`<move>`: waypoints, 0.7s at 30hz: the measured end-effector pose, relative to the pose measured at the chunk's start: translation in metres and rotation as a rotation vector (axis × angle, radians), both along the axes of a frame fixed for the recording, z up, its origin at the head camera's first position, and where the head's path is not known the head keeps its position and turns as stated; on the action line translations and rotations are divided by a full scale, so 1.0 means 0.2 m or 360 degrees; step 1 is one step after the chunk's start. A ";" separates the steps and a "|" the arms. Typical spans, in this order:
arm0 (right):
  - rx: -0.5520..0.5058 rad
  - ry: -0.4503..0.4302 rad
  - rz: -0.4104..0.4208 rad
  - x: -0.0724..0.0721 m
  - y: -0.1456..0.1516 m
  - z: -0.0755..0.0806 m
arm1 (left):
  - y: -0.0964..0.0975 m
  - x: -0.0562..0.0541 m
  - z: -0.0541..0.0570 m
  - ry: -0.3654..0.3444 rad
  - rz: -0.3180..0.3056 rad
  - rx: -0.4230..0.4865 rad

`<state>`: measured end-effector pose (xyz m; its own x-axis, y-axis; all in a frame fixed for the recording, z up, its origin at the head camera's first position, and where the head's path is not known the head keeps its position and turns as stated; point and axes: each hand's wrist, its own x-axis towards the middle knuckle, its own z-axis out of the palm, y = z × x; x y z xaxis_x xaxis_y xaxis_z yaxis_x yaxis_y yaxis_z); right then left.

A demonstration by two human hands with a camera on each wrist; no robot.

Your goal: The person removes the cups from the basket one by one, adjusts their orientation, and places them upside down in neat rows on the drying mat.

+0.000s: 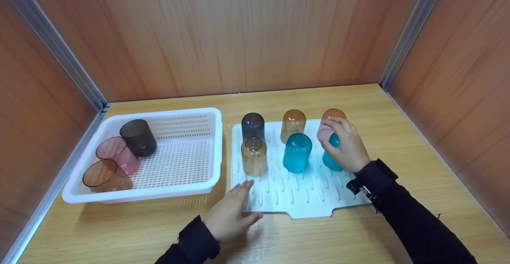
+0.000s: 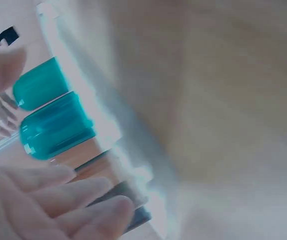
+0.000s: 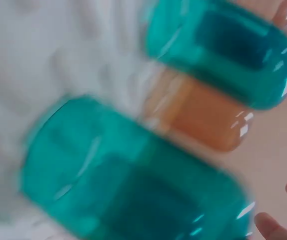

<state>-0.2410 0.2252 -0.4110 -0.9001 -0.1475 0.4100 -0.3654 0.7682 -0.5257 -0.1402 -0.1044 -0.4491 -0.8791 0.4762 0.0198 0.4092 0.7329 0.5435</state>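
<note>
My right hand (image 1: 346,146) is over the front right teal cup (image 1: 330,164), fingers and thumb apart around its upper part. In the right wrist view, fingertips (image 3: 273,229) show beside the near teal cup (image 3: 128,175), with a gap. Low over the front left edge of the white ribbed tray (image 1: 275,200), my left hand (image 1: 231,214) is spread and holds nothing. Another teal cup (image 1: 297,152) and a light brown cup (image 1: 254,156) stand upside down in the front row. Behind them are a dark grey cup (image 1: 253,124), an amber cup (image 1: 293,124) and a pink cup (image 1: 332,114), also inverted.
Left of the tray sits a white perforated basket (image 1: 217,152). Inside, along its left side, are a dark grey cup (image 1: 139,138), a pink cup (image 1: 119,156) and an orange-brown cup (image 1: 109,178), mouths upward. Wood-grain panels (image 1: 239,36) enclose the table (image 1: 418,144).
</note>
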 end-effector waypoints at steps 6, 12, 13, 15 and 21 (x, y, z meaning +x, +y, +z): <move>-0.0160 0.0089 0.0234 0.08 -0.17 0.05 | -0.01 0.01 0.16 0.0461 0.0056 0.0355; -0.0344 -0.0079 0.0416 0.15 -0.34 0.09 | -0.06 -0.07 0.32 0.0850 0.0186 0.0487; -0.0374 -0.0113 0.0444 0.16 -0.37 0.09 | -0.08 -0.09 0.34 0.0888 0.0211 0.0495; -0.0444 -0.0168 0.0509 0.17 -0.43 0.09 | -0.12 -0.14 0.38 0.0949 0.0272 0.0509; -0.0645 -0.0267 0.0679 0.18 -0.63 0.11 | -0.25 -0.27 0.46 0.1046 0.0512 0.0477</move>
